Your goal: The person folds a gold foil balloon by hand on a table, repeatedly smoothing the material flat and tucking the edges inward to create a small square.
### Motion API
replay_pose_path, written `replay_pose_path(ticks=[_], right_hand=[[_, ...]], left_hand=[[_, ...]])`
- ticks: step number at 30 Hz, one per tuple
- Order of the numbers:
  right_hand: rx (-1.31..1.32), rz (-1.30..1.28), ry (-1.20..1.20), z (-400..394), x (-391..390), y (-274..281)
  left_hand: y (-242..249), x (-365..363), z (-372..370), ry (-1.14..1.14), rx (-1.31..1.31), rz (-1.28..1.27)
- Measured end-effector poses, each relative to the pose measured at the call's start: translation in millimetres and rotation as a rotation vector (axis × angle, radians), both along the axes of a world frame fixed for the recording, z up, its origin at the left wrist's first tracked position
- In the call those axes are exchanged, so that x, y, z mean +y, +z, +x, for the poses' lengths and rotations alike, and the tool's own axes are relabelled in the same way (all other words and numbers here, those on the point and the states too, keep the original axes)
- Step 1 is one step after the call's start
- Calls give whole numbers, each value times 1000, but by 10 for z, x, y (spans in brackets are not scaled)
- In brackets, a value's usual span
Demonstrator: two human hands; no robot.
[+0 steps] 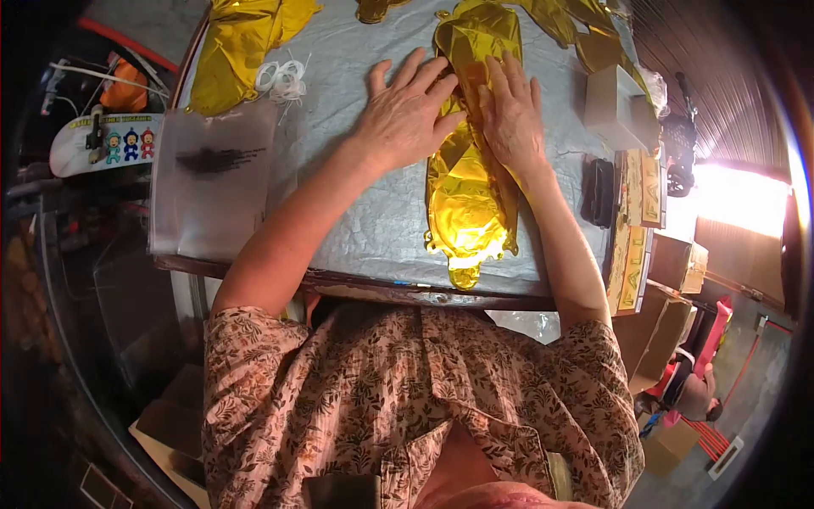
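Observation:
A flat, uninflated gold foil balloon [469,208] lies lengthwise in front of me, its tabbed end towards the table's near edge. My left hand [407,114] rests palm down with fingers spread, its fingertips and thumb at the balloon's left edge. On the other side, my right hand [512,119] lies flat along the right edge with its fingers stretched out. Both hands are open and hold nothing. Parts of the foil under the fingers are hidden.
More gold foil balloons [240,51] lie at the far left and far right. A coil of white ribbon [284,81] sits near clear plastic bags [212,187] on the left. At right stand a white box [617,110] and a black object [599,192]. Another person [697,394] is at the far right.

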State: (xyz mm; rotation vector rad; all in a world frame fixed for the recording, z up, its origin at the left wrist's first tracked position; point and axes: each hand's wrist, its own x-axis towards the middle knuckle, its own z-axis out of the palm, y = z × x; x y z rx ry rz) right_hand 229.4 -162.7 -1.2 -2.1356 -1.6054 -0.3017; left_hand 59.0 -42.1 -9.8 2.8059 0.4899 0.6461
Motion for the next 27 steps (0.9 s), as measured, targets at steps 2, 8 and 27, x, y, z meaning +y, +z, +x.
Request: replay_pose_path(ticks=[2,8,27], right_hand=[[-75,7,8,-25,12,37],[256,150,128,30,167,-142],[489,420,136,45,125,-109]], left_hand=[[-30,11,31,6,-7,-15],[128,84,194,70,-51,-176],[359,287,808,194,-426,-1390]])
